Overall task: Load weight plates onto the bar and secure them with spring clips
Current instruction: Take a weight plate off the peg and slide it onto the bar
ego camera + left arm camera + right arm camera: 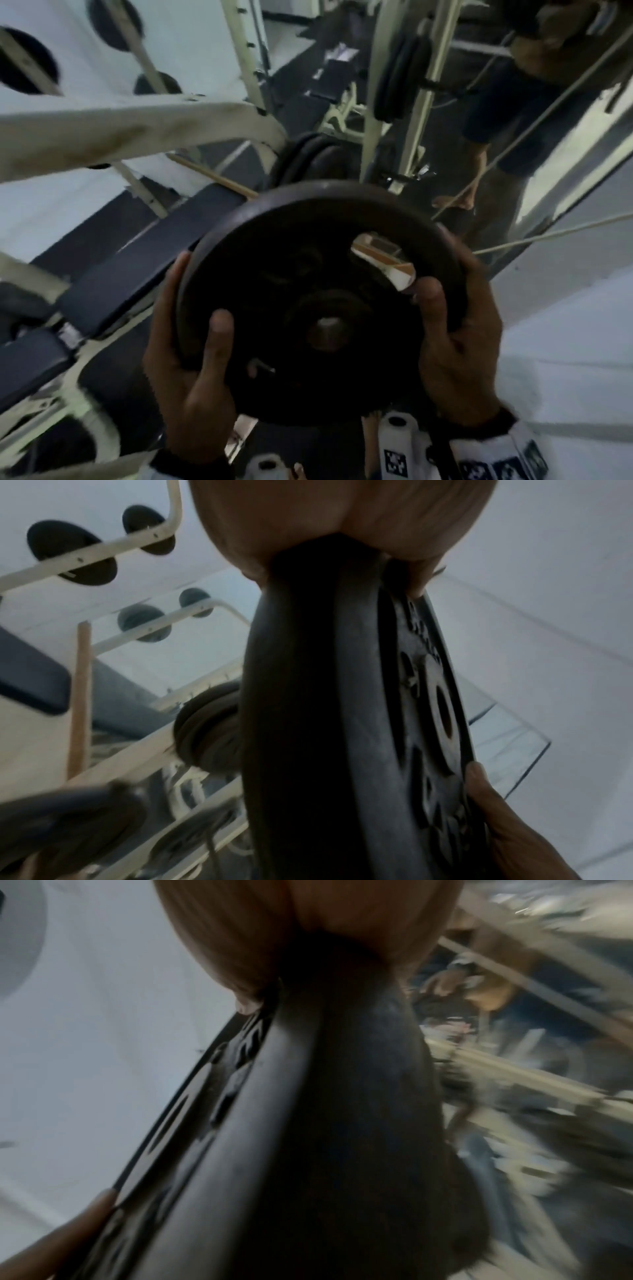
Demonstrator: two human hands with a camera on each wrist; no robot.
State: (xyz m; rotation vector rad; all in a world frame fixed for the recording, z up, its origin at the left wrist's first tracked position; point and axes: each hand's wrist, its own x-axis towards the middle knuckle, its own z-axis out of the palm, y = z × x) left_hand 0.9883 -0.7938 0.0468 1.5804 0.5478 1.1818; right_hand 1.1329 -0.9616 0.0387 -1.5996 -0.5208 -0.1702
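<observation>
I hold a large black weight plate [322,301] upright in front of me, its face toward me. My left hand [195,359] grips its lower left rim with the thumb on the face. My right hand [455,329] grips the right rim, thumb by a cut-out. Beyond the top of the plate, several black plates [308,161] sit together on the rack. In the left wrist view the held plate [308,723] is edge-on under my palm [342,520], with those loaded plates [205,723] to its left. The right wrist view is filled by the plate's rim [325,1096]. The bar itself is hidden.
A dark padded bench [154,246] lies to the left inside a cream steel frame [137,126]. More plates [400,75] hang on an upright post behind. Another person [513,102] stands at the upper right. A pale wall [565,325] is close on my right.
</observation>
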